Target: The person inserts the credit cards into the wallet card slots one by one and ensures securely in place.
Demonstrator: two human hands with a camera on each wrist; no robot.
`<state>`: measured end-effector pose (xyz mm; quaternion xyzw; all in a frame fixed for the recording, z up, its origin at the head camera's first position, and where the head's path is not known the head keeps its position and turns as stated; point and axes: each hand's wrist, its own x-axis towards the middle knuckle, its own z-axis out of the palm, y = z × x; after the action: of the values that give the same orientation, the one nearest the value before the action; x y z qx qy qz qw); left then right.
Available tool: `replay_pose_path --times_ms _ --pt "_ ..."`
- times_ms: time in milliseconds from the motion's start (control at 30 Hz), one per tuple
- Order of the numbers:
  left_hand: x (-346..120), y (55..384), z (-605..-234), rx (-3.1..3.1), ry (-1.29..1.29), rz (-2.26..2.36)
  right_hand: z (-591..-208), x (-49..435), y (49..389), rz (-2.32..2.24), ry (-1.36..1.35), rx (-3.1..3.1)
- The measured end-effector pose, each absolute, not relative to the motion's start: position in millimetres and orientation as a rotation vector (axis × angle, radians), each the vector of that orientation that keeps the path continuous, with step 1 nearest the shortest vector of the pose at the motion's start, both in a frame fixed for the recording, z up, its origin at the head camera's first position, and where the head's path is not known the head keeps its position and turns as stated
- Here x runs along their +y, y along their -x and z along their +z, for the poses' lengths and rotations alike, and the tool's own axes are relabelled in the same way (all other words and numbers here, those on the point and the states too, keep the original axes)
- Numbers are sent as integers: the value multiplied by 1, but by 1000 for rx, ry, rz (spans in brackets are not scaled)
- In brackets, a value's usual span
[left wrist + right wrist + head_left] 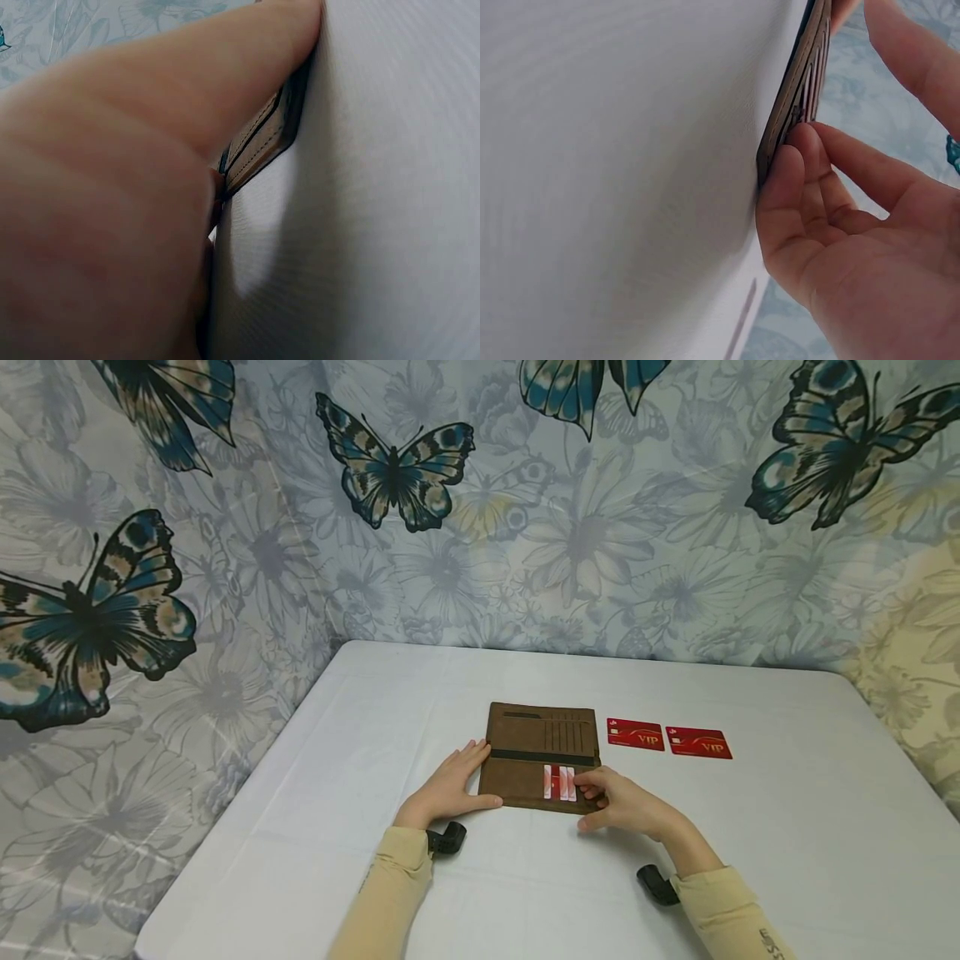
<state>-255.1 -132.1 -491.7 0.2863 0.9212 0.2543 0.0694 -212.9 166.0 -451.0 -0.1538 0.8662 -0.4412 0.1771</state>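
Two bare hands work at a brown wallet (525,735) spread flat on a white table (360,718), between the table's left and right edges and well in from its far edge. The wallet's near panel (513,783) bears a row of red and white cards (556,783) toward its right side; their number is hard to tell.

The left hand (450,787) touches the wallet's left edge, its fingers extended and its thumb spread to the near-left corner. The right hand (626,803) is at the right edge, fingers loosely bent against the wallet and thumb held apart from them; no firm pinch shows. Beyond that hand, toward the table's far-right corner, lie two red VIP cards, a left one (636,734) and a right one (699,742), side by side.

The likeliest trouble is the wallet skidding or turning on the cloth-like surface, since the left hand appears to steady just one side; a sideways push from the right could swing the free corner. With the right thumb away from the fingertips, a card might slip or tilt and snag on the slot's edge. Pressure close to the near-right corner could also lift that panel along the fold. A wide outward sweep of the right hand could knock the VIP cards askew.
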Motion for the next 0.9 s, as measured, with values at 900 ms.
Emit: replay_pose_path --times_ms 900 --pt "-132 255 -493 2773 -841 766 -443 180 215 -1310 409 2340"
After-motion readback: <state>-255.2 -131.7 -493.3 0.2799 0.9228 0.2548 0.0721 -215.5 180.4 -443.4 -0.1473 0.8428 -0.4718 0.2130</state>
